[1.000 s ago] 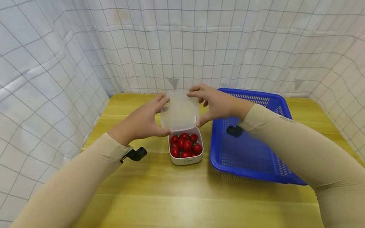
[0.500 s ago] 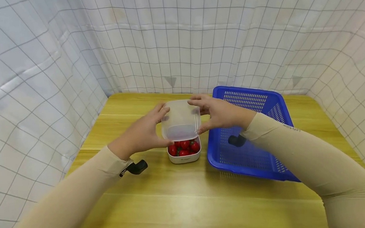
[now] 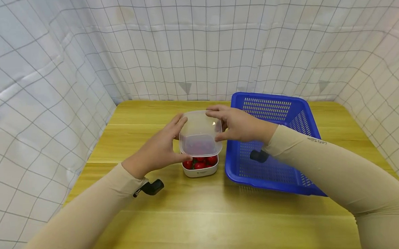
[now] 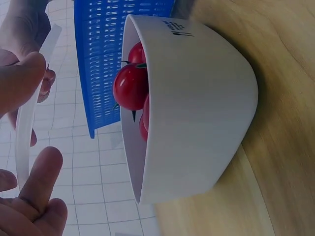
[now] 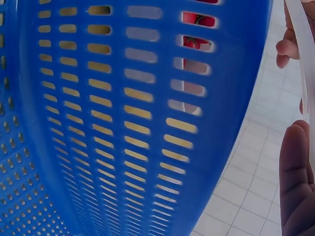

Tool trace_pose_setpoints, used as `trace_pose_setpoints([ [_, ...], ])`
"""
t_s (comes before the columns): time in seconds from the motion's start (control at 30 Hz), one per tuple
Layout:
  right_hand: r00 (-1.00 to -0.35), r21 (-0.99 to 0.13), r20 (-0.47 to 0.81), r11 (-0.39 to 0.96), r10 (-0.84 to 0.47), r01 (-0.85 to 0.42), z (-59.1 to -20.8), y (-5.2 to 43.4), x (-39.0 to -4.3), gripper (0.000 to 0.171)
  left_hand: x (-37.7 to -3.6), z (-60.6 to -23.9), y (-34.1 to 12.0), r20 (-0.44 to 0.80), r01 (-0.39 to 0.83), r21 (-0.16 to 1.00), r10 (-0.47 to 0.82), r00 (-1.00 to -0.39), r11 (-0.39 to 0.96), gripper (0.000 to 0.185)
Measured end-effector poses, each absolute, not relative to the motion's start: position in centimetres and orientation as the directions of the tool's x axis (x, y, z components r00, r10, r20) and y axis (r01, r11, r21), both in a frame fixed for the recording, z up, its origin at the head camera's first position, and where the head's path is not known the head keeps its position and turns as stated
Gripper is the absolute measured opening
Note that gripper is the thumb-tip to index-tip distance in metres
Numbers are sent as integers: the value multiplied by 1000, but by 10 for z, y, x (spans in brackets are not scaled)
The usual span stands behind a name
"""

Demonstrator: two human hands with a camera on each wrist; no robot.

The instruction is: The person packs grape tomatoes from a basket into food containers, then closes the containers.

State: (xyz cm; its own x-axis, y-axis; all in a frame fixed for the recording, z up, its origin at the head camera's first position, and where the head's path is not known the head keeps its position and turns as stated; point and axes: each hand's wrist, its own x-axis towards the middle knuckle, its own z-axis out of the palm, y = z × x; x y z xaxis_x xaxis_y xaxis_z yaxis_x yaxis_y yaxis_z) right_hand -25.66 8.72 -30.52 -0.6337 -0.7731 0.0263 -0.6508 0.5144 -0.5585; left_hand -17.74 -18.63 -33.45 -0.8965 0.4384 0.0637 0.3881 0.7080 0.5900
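While I watch from the head view, the scene reads as follows.

Left hand: my left hand (image 3: pixel 158 149) sits at centre frame, fingers (image 3: pixel 180 122) curled along the left edge of the clear lid (image 3: pixel 200 134), thumb under its near corner, gripping it.

Right hand: my right hand (image 3: pixel 240 124) is just right of centre, fingers (image 3: pixel 215 109) over the lid's far right edge, thumb on its right side, pinching it.

Lid: tilted, held in the air above the white box (image 3: pixel 200 169). In the left wrist view the lid's thin edge (image 4: pixel 30 105) stands apart from the box rim (image 4: pixel 129 113), so it is not seated.

White box: rests on the worktop (image 3: pixel 204 214) at centre frame, mostly under the lid, with red cherry tomatoes (image 3: pixel 199 163) showing at its near side.

Blue basket (image 3: pixel 289 150): centre right of the frame, just beside the box; its slotted wall (image 5: pixel 123 123) fills the right wrist view.

Surround: white gridded cloth (image 3: pixel 47 72) hangs behind and at both sides of the worktop.
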Motion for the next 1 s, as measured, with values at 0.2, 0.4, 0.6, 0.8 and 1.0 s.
trace_pose_setpoints([
  [0.2, -653, -473, 98, 542, -751, -695, -306, 81, -251, 77, -181, -339, -187, 149, 376, 632, 369, -917, 678, 102],
  [0.4, -658, -461, 142, 539, -739, -705, -305, 78, -244, 74, -182, -342, -188, 261, 395, 643, 297, -918, 656, 82],
  [0.6, -540, -351, 218, 451, -813, -821, -306, 79, -237, 36, -182, -348, -192, 360, 491, 553, 338, -869, 673, 26],
  [0.8, -399, -167, 218, 368, -891, -914, -312, 80, -231, 30, -182, -358, -196, 428, 611, 354, 459, -779, 708, 18],
  [1.0, -402, -111, -23, 402, -915, -909, -315, 77, -225, 45, -180, -369, -202, 375, 679, 205, 584, -720, 705, 29],
])
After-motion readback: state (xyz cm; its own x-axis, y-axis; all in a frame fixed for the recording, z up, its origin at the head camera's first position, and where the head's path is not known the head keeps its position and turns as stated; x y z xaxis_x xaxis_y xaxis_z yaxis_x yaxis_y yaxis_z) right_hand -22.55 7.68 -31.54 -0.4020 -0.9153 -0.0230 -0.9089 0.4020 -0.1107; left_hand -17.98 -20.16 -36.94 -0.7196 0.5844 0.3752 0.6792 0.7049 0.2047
